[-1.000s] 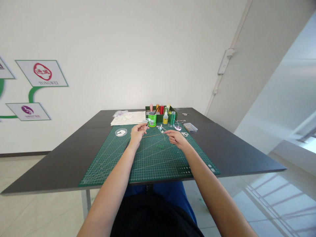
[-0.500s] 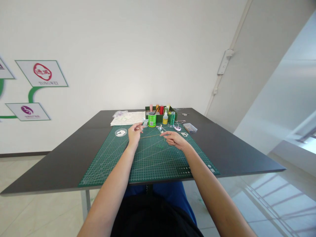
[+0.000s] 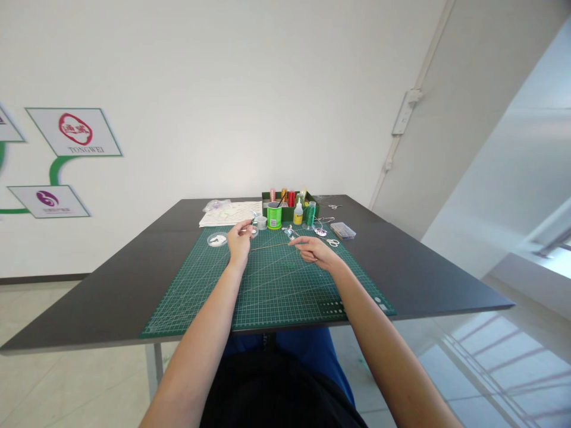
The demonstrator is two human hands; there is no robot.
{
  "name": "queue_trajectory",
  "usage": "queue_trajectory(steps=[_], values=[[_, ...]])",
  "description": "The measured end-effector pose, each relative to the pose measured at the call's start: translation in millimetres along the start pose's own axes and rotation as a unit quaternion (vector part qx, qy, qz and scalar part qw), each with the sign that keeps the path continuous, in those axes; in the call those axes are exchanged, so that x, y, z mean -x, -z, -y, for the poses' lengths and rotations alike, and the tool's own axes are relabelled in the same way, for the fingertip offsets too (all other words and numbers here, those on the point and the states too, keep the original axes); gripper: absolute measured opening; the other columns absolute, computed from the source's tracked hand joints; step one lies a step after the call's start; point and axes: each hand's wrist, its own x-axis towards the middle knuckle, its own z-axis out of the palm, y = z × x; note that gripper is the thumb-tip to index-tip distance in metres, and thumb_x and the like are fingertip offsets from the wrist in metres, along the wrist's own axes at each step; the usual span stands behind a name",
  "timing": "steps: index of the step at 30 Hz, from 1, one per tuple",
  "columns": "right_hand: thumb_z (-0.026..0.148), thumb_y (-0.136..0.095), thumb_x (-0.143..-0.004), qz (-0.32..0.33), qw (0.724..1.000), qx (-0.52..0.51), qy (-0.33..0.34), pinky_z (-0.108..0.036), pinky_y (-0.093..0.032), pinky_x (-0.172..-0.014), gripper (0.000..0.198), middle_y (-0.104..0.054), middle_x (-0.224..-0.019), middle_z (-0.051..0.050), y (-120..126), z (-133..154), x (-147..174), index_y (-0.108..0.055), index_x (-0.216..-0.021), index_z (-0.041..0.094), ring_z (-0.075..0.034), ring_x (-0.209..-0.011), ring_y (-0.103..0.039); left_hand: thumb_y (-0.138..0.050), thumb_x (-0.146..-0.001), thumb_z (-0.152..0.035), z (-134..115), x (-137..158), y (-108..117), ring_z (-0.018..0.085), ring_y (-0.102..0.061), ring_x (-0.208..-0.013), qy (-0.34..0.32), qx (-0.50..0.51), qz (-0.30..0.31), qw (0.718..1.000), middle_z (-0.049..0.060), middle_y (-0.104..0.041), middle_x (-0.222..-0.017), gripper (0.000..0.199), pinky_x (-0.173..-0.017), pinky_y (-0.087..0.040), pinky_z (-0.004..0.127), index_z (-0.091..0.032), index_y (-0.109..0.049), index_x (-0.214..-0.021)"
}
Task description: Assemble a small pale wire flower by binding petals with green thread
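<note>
My left hand [image 3: 239, 239] is closed in a pinch above the mat, with a small pale, shiny piece [image 3: 256, 214] at its fingertips, too small to name. My right hand [image 3: 312, 249] is closed too, its thumb and index finger at the right end of a thin brown stick [image 3: 270, 246]. The stick's left end reaches toward my left wrist. Small pale, shiny pieces [image 3: 289, 232] show just beyond my right fingertips; whether they are fixed to the stick I cannot tell. A clear round dish [image 3: 254, 230] lies partly behind my left fingers.
A green cutting mat [image 3: 276, 297] covers the table's middle. Behind it stand a green can [image 3: 274, 217], a glue bottle [image 3: 298, 213], a green thread spool [image 3: 311, 214] and a box [image 3: 316, 205] of spools. Scissors [image 3: 332, 242] and a plastic case [image 3: 343, 230] lie right; a white-filled dish [image 3: 217, 239] left.
My left hand has shifted slightly left with the small pale piece, uncovering the clear dish behind its fingers. My right hand and the stick have hardly moved.
</note>
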Motion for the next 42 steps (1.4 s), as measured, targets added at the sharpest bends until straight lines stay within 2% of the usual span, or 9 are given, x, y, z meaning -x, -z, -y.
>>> queue_trajectory(steps=[20, 42], values=[[0.027, -0.068, -0.081, -0.003, 1.000, 0.007, 0.003, -0.023, -0.011, -0.042, 0.027, -0.033, -0.039, 0.013, 0.6, -1.4, -0.6, -0.067, -0.102, 0.010, -0.005, -0.036, -0.018, -0.067, -0.073, -0.018, -5.8, 1.4, 0.4, 0.011, -0.057, -0.058, 0.001, -0.002, -0.016, 1.000, 0.005, -0.073, -0.079, 0.027, -0.060, -0.049, 0.024, -0.012, -0.075, -0.098], [0.026, -0.069, -0.078, -0.003, 1.000, 0.005, -0.006, -0.021, -0.011, -0.040, 0.024, -0.033, -0.038, 0.013, 0.7, -1.9, -1.5, -0.067, -0.097, 0.011, -0.004, -0.035, -0.019, -0.068, -0.073, -0.020, -7.1, 2.0, 0.2, 0.012, -0.060, -0.061, -0.012, -0.016, -0.020, 1.000, 0.006, -0.072, -0.080, 0.028, -0.061, -0.049, 0.024, -0.012, -0.076, -0.098]])
